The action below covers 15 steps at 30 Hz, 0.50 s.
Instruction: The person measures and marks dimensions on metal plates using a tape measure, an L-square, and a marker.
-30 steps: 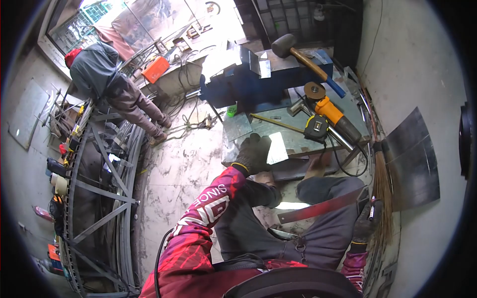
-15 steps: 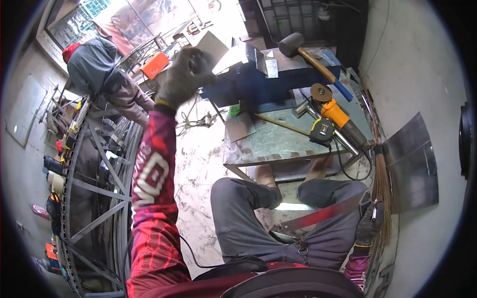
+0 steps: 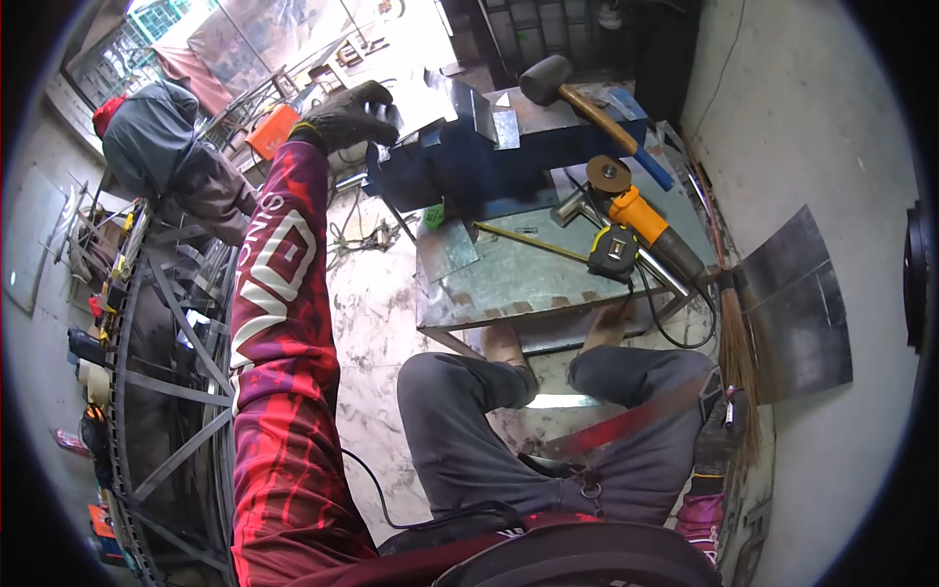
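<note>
My left hand [image 3: 350,116], in a dark glove, reaches far forward at the left end of a dark blue metal block [image 3: 469,172]. Its fingers curl at the edge of a bright sheet metal piece [image 3: 419,106], which glare partly washes out. A bent sheet metal piece [image 3: 473,108] stands on the block beside it. Low on the right, my gloved right hand [image 3: 718,436] is closed at the end of a long shiny metal strip [image 3: 626,419] lying across my lap. A slim white-and-dark marker [image 3: 730,407] also shows at that hand.
On the metal table [image 3: 509,289] lie a tape measure [image 3: 613,251] with its blade out, an angle grinder [image 3: 641,217] and a mallet [image 3: 597,115]. A broom [image 3: 740,342] and a large metal sheet [image 3: 797,313] lean at the wall. A person [image 3: 166,147] bends over at back left.
My left hand has moved lower and closer to the block, and the sheet metal piece by it has changed its tilt. The whole view has shifted slightly. My right hand stays by my lap.
</note>
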Each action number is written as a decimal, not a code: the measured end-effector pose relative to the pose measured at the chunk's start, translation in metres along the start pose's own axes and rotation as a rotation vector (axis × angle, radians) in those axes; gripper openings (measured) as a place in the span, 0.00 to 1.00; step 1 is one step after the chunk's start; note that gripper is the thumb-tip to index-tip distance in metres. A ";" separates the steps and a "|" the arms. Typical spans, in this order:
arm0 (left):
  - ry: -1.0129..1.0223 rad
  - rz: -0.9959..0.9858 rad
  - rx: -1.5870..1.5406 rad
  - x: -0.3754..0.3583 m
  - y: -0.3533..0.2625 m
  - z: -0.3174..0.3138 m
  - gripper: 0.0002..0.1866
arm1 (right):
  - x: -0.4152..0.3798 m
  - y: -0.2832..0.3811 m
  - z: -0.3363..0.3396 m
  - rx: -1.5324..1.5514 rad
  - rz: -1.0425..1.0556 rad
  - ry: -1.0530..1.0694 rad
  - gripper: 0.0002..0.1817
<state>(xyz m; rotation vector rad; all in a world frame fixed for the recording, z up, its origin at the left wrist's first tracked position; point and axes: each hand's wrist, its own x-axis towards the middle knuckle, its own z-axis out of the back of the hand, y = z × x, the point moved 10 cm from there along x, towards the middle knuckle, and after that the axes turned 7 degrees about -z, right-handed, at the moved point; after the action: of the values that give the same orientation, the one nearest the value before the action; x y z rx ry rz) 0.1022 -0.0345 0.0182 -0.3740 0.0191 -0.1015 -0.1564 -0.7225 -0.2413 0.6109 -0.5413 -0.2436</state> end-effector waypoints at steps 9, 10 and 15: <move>0.122 0.036 0.005 0.018 -0.016 -0.021 0.42 | 0.000 0.009 0.006 0.013 0.028 -0.043 0.12; 0.120 0.027 0.010 0.017 -0.019 -0.021 0.42 | 0.000 0.009 0.005 0.001 0.018 -0.009 0.12; 0.084 0.010 0.034 0.055 -0.041 -0.030 0.42 | -0.005 -0.001 0.002 0.040 0.020 -0.037 0.14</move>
<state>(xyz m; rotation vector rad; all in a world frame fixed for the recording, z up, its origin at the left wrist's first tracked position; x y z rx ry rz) 0.1522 -0.0895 0.0051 -0.3356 0.1019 -0.1071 -0.1615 -0.7224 -0.2427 0.6408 -0.5886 -0.2258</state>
